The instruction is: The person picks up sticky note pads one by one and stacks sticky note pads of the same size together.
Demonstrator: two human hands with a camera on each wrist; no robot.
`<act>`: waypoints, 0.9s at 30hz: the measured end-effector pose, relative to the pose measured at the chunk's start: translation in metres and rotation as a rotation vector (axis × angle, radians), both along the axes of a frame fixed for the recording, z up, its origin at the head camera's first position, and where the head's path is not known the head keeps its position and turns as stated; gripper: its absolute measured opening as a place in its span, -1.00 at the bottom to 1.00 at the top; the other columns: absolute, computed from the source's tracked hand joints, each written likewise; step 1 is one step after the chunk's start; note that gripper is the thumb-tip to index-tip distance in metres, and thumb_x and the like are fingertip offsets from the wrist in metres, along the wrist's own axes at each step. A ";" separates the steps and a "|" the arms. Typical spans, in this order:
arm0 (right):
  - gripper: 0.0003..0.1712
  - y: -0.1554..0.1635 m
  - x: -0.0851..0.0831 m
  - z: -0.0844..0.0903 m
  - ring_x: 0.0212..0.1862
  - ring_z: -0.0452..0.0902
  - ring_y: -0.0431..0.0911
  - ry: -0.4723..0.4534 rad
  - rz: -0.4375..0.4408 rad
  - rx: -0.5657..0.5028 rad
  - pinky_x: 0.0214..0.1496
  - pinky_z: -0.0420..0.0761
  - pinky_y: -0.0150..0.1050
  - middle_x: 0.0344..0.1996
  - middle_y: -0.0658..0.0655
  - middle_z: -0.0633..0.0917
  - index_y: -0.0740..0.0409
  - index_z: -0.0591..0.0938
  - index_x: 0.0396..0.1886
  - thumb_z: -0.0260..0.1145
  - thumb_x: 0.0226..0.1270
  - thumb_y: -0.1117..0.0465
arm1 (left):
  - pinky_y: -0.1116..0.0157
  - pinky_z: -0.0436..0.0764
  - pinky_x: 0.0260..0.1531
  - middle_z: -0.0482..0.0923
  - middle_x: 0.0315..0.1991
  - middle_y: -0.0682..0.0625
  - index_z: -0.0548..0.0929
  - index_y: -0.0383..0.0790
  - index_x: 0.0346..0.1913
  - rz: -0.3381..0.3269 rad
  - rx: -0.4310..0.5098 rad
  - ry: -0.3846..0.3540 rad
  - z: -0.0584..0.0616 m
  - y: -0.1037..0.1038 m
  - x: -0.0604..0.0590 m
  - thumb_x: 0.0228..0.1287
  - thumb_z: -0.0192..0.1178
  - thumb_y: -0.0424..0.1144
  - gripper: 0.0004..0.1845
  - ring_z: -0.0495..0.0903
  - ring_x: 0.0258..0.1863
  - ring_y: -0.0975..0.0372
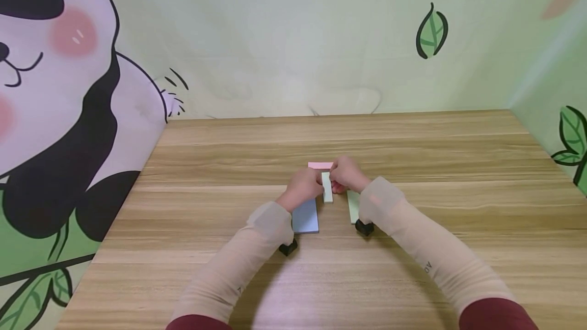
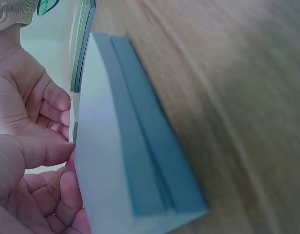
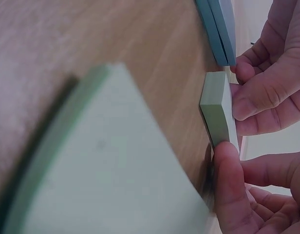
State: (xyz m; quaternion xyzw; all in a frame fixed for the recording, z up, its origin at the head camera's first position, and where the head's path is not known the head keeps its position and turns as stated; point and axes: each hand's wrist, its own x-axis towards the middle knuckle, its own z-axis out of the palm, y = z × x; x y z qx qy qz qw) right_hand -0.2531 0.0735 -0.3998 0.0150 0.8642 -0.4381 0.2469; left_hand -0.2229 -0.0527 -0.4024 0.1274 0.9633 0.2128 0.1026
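Observation:
Both hands meet at a narrow pale green sticky note pad (image 1: 327, 187). My left hand (image 1: 304, 186) pinches it from the left, thumb against its face in the right wrist view. From the other side my right hand (image 1: 348, 173) holds its end between the fingertips, close to the left fingers. In the right wrist view the narrow pad (image 3: 215, 105) stands tilted near the wood. A blue sticky note pad (image 1: 305, 218) lies under the left wrist; its layers (image 2: 145, 131) show a split along the side. Partly hidden by the right forearm is a wider green pad (image 1: 353, 207).
A pink pad (image 1: 320, 165) lies just beyond the hands, its right end near the right fingers. The wooden table (image 1: 412, 279) runs back to a printed panda backdrop (image 1: 275, 39). Black wrist pieces (image 1: 364, 228) hang low beside the green pad.

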 end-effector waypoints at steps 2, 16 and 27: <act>-0.81 0.000 0.000 0.000 -0.76 0.42 -0.21 0.000 0.002 0.005 -0.66 0.48 -0.40 -0.77 0.08 0.47 0.45 0.47 -0.28 0.00 0.13 0.45 | 0.46 0.14 -0.73 0.25 -0.78 0.14 0.46 -0.17 -0.70 0.000 -0.007 0.000 0.000 0.000 0.000 -0.04 0.15 -0.35 -0.82 0.24 -0.73 0.32; -0.82 0.001 0.002 0.000 -0.76 0.43 -0.21 0.003 0.027 0.016 -0.64 0.51 -0.38 -0.77 0.09 0.48 0.45 0.48 -0.30 0.01 0.13 0.45 | 0.45 0.24 -0.65 0.44 -0.61 0.06 0.57 -0.24 -0.45 -0.007 -0.033 -0.037 0.003 0.001 0.002 0.01 0.16 -0.31 -0.95 0.36 -0.61 0.27; -0.86 0.002 0.002 0.001 -0.76 0.44 -0.19 0.010 0.034 0.010 -0.64 0.51 -0.36 -0.77 0.11 0.49 0.44 0.46 -0.33 0.02 0.10 0.47 | 0.46 0.18 -0.69 0.32 -0.71 0.10 0.58 -0.24 -0.55 -0.016 -0.013 -0.018 0.004 0.001 0.004 -0.01 0.16 -0.34 -0.94 0.28 -0.67 0.29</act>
